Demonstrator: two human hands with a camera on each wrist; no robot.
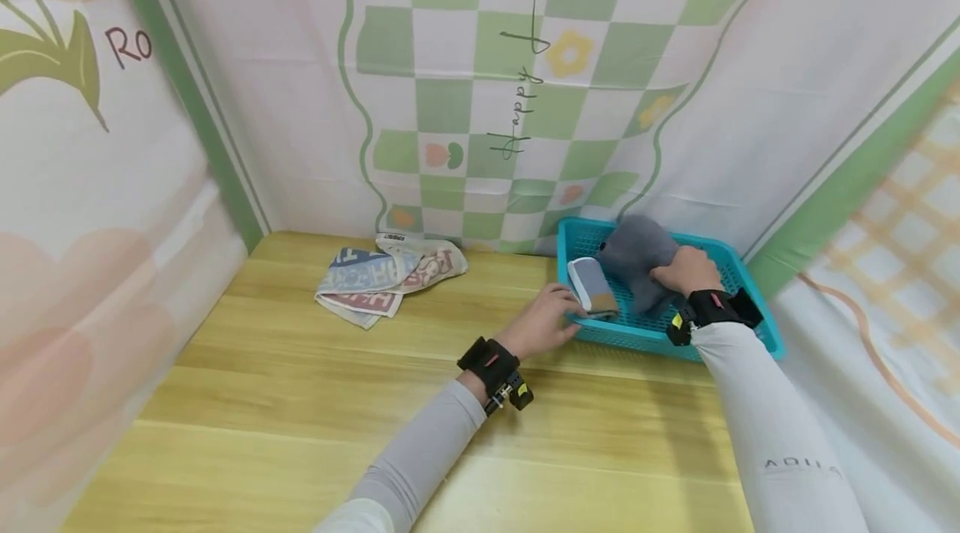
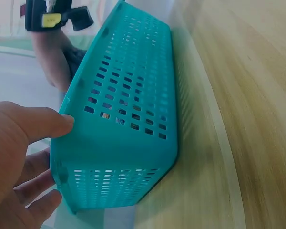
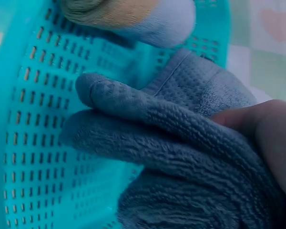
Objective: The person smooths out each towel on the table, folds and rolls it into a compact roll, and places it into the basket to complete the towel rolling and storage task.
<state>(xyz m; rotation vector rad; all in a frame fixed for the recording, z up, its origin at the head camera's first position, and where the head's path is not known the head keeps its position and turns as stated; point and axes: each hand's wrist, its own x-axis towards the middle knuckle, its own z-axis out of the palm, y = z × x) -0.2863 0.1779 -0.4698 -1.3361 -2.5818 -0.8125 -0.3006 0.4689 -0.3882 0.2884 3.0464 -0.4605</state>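
A teal plastic basket [image 1: 637, 339] with perforated walls stands at the back right of the table. My left hand [image 1: 542, 321] grips its near left corner; in the left wrist view the thumb [image 2: 62, 125] lies against the rim and the other fingers are behind it. My right hand [image 1: 688, 271] reaches inside and holds a dark grey towel [image 1: 637, 254], folded in thick layers in the right wrist view [image 3: 181, 133]. Its other fingers are hidden there. Beside it in the basket lies a rolled towel [image 1: 592, 283] in grey-blue, white and tan.
A printed towel [image 1: 367, 279] in blue, red and white lies loosely folded at the back left of the wooden table [image 1: 300, 408]. Printed curtains [image 1: 465, 58] hang close behind the table and along both sides.
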